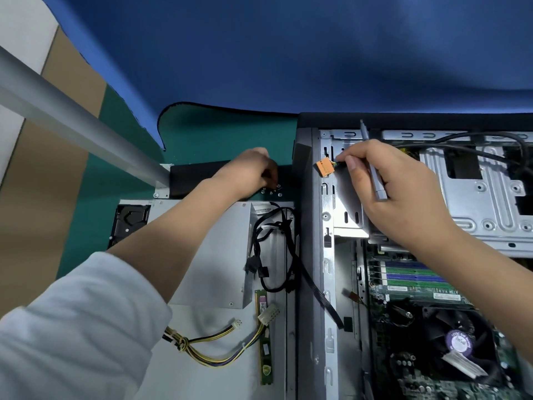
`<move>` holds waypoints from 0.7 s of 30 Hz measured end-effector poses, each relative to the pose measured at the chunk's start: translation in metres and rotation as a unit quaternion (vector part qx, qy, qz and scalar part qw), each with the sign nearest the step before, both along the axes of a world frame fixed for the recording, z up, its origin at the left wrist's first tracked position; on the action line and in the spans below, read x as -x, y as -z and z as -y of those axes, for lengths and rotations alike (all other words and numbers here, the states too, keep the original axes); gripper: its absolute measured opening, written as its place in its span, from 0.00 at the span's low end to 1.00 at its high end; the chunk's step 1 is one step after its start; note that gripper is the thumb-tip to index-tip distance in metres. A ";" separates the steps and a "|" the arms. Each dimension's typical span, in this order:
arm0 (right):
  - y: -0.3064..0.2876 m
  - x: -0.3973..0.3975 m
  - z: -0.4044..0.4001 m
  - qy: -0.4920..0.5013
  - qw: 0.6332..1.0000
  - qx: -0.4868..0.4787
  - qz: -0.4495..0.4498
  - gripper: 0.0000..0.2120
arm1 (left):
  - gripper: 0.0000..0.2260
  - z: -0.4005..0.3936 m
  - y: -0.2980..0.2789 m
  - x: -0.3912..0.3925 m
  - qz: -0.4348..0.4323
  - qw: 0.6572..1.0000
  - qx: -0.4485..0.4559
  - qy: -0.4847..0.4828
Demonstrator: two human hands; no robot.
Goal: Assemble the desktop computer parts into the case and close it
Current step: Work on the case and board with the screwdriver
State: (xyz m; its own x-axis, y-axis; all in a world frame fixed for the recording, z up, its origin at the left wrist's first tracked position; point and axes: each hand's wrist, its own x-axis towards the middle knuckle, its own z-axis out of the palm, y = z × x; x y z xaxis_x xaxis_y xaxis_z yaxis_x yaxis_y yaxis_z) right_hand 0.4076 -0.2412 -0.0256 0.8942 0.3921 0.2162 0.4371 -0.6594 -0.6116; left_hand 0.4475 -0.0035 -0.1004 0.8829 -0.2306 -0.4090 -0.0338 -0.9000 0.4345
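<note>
The open computer case lies on its side at the right, with the motherboard, green and blue memory slots and the CPU fan showing. My right hand is over the drive cage. It grips a grey screwdriver and pinches the wires of an orange connector at the case's edge. My left hand reaches to a small cluster of screws on the green mat, its fingers curled down over them. Whether it holds one is hidden.
Left of the case, the side panel carries a power supply with black cables, yellow-black leads, a memory stick and a hard drive. A grey bar crosses the upper left. A blue mat lies behind.
</note>
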 end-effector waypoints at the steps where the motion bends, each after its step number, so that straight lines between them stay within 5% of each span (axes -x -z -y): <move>1: 0.000 0.000 0.000 0.000 1.000 0.000 0.002 0.09 | 0.05 -0.002 0.001 0.000 -0.002 1.000 0.006 -0.006; 11: -0.002 0.001 -0.001 0.002 1.000 0.008 0.005 0.09 | 0.12 -0.019 0.001 -0.002 0.056 0.991 0.032 -0.121; 21: -0.002 0.001 -0.001 0.004 1.000 0.018 0.012 0.08 | 0.07 -0.016 0.004 -0.001 0.007 0.999 -0.024 -0.023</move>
